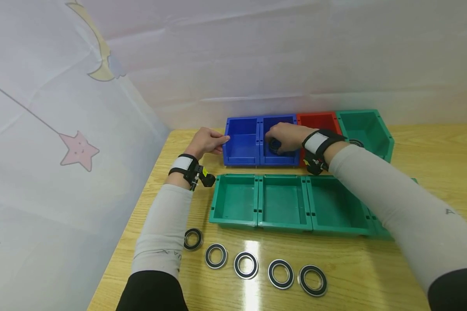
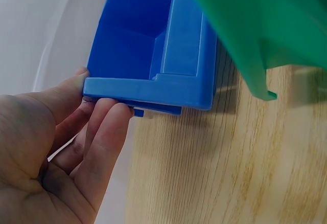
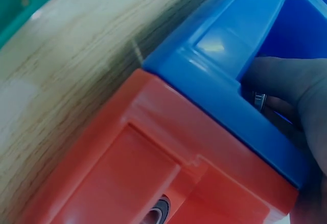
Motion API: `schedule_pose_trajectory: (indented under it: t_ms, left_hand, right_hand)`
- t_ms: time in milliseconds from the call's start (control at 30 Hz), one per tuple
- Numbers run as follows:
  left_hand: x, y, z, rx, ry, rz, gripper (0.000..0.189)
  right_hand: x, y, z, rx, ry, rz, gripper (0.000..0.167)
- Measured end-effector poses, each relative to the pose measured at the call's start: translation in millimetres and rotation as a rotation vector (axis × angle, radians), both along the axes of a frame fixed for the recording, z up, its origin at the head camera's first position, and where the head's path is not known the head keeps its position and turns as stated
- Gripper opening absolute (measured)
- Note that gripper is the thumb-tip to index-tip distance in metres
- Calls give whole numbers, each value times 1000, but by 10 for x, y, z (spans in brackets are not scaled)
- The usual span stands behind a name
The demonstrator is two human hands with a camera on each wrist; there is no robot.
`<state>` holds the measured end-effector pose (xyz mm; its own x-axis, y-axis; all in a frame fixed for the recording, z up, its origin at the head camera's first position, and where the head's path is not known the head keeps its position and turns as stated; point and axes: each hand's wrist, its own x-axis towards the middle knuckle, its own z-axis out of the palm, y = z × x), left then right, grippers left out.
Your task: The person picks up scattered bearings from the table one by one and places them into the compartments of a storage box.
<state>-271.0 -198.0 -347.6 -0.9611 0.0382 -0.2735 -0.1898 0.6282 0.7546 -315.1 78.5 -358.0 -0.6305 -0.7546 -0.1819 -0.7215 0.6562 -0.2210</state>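
My left hand (image 1: pixel 207 141) is at the left end of the back row, pinching the side rim of the outer blue bin (image 1: pixel 241 151). In the left wrist view its thumb lies at the rim, with curled fingers beneath. The right hand (image 1: pixel 289 134) reaches down into the second blue bin (image 1: pixel 279 161). Between its thumb and fingers is a dark ball bearing (image 1: pixel 274 145); a sliver of the bearing's metal edge (image 3: pixel 260 101) shows in the right wrist view. The palm hides much of that bin's inside.
Beside the blue bins stand a red bin (image 1: pixel 317 117), with a bearing (image 3: pixel 161 211) inside, and a green bin (image 1: pixel 367 125) holding another bearing (image 1: pixel 356 142). A row of green bins (image 1: pixel 283 203) stands in front. Several bearings (image 1: pixel 246 265) lie along the near table (image 1: pixel 358 272).
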Motion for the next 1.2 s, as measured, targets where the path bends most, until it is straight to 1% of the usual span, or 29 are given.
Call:
schedule_pose_trajectory:
  t_ms: [200,333,567,767,967,1200]
  left_hand:
    - [-15,-3,-5,-10,-9,8,43]
    - [-21,-11,-6,-9,1,6,43]
    - [-22,-14,-20,-10,-3,1,43]
    - [-22,-8,-22,1,-3,5,43]
    - [-15,-13,-16,-6,-5,2,43]
    - [-14,-24,-15,-12,-9,6,43]
  right_hand:
    - [-2,-12,-27,0,11,15,40]
    - [-8,-32,-33,-1,21,13,38]
    - [-26,-39,-72,17,15,9,37]
    - [-15,-34,-74,21,15,4,38]
    - [6,-40,-62,16,6,3,38]
    - [-11,-49,-99,15,15,4,36]
